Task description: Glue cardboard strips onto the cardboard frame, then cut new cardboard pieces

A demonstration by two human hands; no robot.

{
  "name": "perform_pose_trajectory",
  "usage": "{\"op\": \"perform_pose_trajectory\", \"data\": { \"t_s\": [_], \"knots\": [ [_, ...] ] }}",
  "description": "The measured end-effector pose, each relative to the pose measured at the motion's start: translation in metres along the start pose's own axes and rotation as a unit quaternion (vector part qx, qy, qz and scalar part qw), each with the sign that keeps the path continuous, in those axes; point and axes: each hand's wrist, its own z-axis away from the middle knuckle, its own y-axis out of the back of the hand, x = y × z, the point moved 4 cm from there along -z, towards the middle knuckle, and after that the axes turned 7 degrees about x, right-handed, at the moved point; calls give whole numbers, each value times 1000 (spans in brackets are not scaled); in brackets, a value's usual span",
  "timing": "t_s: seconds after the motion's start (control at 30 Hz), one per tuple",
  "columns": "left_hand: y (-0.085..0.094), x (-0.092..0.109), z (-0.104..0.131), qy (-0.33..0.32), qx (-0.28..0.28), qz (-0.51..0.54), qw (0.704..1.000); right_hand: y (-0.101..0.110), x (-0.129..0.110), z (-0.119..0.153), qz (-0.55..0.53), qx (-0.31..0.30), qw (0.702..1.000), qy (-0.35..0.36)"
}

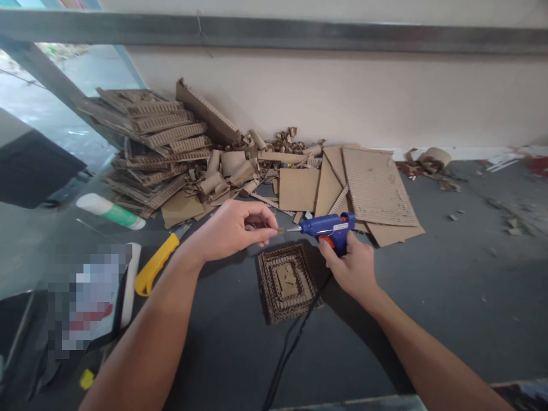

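Observation:
My right hand (353,265) grips a blue hot glue gun (327,227), fingers wrapped round its handle at the orange trigger. The gun's metal nozzle points left. Just off its tip, a tiny brownish piece (281,230) sticks out of my left hand (237,228), pinched between thumb and finger; its kind is too small to make out. Below both hands, a rectangular tiered cardboard model (268,285) lies on the dark table, with small cardboard bits in its centre. The gun's black cord (295,339) runs over the model's right edge towards me.
Stacked corrugated cardboard frames (158,125) stand at the back left, beside curled scraps (233,165). Flat cardboard sheets (379,185) lie at the back right. A yellow cutter (157,264) with exposed blade, a glue stick (111,211) and a tablet-like device (128,285) are on the left.

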Motion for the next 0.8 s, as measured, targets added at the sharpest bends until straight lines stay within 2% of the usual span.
{"op": "perform_pose_trajectory", "data": {
  "t_s": [0.33, 0.8],
  "knots": [
    [-3, 1, -1, 8, -22, -19, 1000, -1, 1, 2, -3, -1, 999, 37],
    [-2, -2, -2, 9, -23, -16, 1000, -2, 2, 3, -4, -4, 1000, 30]
  ]
}}
